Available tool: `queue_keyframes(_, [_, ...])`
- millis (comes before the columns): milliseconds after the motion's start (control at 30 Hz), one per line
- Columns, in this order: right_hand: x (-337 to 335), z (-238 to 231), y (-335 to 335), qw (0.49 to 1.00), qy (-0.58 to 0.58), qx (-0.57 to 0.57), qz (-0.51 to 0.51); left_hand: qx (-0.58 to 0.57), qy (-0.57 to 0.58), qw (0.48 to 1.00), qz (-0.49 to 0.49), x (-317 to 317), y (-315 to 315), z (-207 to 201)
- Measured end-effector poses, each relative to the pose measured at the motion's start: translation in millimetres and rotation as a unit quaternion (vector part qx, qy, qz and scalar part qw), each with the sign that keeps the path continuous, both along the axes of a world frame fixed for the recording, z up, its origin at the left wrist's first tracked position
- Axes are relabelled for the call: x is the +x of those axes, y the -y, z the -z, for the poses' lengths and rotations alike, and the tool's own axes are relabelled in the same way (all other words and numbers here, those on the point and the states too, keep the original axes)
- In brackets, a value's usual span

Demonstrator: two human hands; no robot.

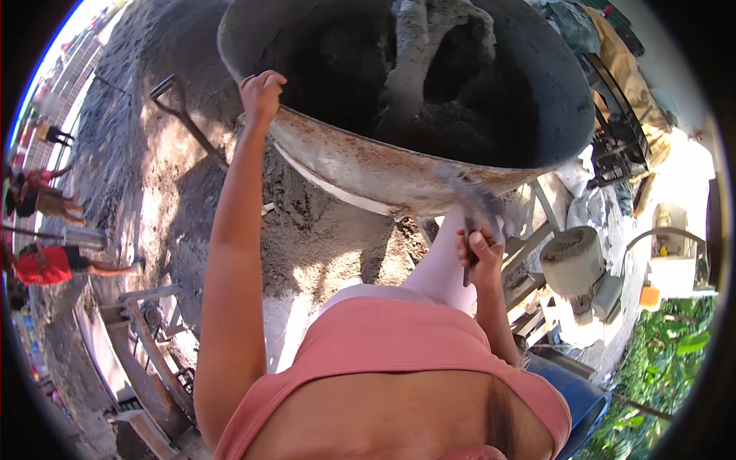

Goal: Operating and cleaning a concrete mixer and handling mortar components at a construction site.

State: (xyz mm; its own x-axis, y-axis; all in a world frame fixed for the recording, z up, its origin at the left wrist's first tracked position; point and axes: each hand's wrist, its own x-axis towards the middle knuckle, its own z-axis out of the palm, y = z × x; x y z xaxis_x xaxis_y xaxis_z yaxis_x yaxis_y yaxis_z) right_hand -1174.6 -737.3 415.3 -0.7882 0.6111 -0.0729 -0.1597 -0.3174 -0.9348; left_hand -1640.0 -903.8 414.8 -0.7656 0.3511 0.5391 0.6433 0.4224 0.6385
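A big round mixing drum (pixel 360 157) with a rusty, cement-stained wall stands in front of me. Inside it a cement-caked mixing arm (pixel 410 65) rises from dark grey material. My left hand (pixel 262 93) is closed over the drum's rim at its left side, arm stretched out. In front of the drum's near wall, my right hand (pixel 483 249) is closed around a grey hand tool (pixel 471 192). Its upper part is smeared by motion and reaches up to the rim; its exact kind and whether it touches the drum cannot be made out.
A shovel handle (pixel 188 119) slants beside the drum on the left. Wooden frames (pixel 142 353) lie at lower left. To the right are a grey bucket (pixel 571 261), a black wheel-like machine part (pixel 621 126) and a blue barrel (pixel 571 395). People (pixel 46 264) stand at far left.
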Motion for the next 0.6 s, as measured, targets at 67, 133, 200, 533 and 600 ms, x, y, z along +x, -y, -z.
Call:
queue_keyframes(67, [19.6,-17.6,-23.6,0.994,-0.041,-0.014,0.101,0.083,-0.089,0.993,0.012,1.4,9.9,6.3])
queue_keyframes(133, [30.4,-54.3,-38.7,0.964,-0.061,0.027,0.258,0.143,-0.070,0.987,0.005,0.3,17.6,11.0])
queue_keyframes(200, [46.7,-70.3,-58.5,0.923,-0.067,0.076,0.372,0.198,-0.039,0.979,0.021,0.4,2.8,17.5])
queue_keyframes(533, [54.6,-16.1,-135.2,0.693,-0.256,-0.213,0.639,0.230,-0.026,0.973,0.009,9.2,-9.2,17.8])
queue_keyframes(600, [29.5,10.0,-159.5,0.776,-0.179,-0.244,0.553,0.222,-0.018,0.975,0.004,5.0,-4.5,20.5])
